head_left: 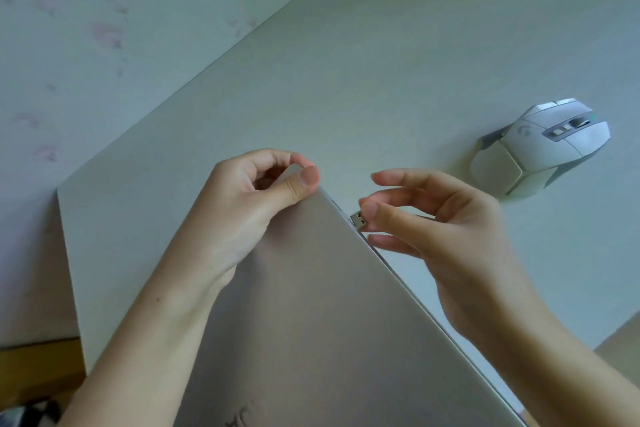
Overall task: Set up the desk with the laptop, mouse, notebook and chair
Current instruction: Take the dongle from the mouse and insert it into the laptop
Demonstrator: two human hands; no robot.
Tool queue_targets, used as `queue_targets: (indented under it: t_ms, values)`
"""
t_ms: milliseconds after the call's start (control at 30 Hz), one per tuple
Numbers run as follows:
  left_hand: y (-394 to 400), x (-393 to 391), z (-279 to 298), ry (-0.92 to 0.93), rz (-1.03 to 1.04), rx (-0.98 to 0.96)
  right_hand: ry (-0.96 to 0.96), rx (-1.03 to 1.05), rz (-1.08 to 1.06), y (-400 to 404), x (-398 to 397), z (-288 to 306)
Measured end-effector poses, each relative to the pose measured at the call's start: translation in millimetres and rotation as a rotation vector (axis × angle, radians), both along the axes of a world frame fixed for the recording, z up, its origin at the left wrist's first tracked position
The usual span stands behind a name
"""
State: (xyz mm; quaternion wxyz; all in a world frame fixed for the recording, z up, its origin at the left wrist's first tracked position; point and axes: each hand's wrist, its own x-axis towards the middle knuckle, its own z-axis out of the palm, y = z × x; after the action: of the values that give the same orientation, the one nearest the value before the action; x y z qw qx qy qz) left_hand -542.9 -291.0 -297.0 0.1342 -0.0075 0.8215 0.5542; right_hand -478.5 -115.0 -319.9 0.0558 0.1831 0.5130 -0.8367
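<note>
A closed silver laptop [322, 315] lies on the pale desk [398, 62], running from the bottom middle up to a far corner. My left hand [249, 208] pinches that far corner between thumb and fingers. My right hand [433, 229] holds a small USB receiver [358, 219] between thumb and forefinger, its metal plug right against the laptop's right side edge. A white gaming mouse [540, 147] rests on the desk to the right, apart from both hands. No notebook or chair is in view.
A wall with faded pink floral wallpaper [86, 45] runs along the desk's far edge. A wooden floor strip [38, 371] shows at lower left. A tan flat surface [623, 343] pokes in at the lower right edge.
</note>
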Motion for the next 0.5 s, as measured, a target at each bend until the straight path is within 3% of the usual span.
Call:
queue_targets:
  t_ms: [233, 500]
  values:
    - [3.6, 4.7, 3.7, 0.002, -0.016, 0.036, -0.002, -0.107, -0.067, -6.6, -8.7, 4.4]
    - [10.8, 5.9, 2.4, -0.031, 0.010, 0.050, 0.110, 0.095, -0.083, -12.7, -8.7, 0.0]
